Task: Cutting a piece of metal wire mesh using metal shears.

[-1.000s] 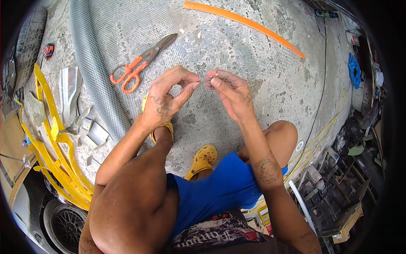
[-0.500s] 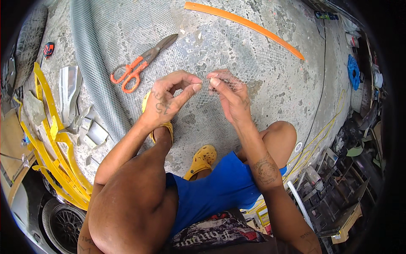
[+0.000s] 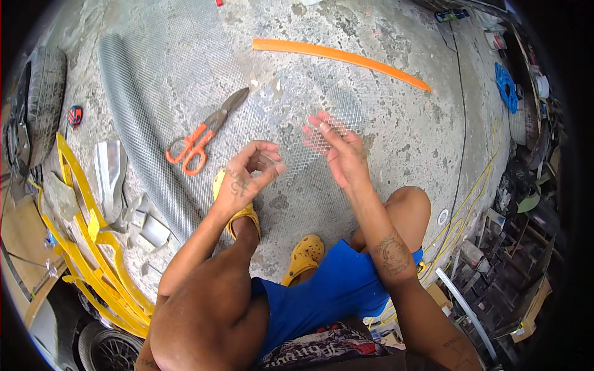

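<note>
My right hand (image 3: 345, 157) pinches a small cut piece of wire mesh (image 3: 303, 159) between thumb and fingers, and some of its fingers show through the grid. To its left, my left hand (image 3: 244, 176) is half curled, its thumb tip apart from the fingertips. Nothing shows between them, and the mesh piece lies just beyond. Farther off on the floor are tin snips (image 3: 207, 133) with orange-red handles, their blades pointing up and to the right. A roll of grey wire mesh (image 3: 139, 120) stretches along the left, with its loose sheet spread flat under the snips.
A curved orange strip (image 3: 346, 57) lies at the far side. Yellow bent panels (image 3: 83, 222), silver metal pieces (image 3: 110, 176) and a tape measure (image 3: 75, 116) are at the left. A dark cable (image 3: 461, 136) and piled parts (image 3: 495, 260) line the right.
My left thumb and fingertips have parted and drawn away from the mesh piece, leftward. My right hand still holds the piece, its fingers now more extended. The whole view has shifted.
</note>
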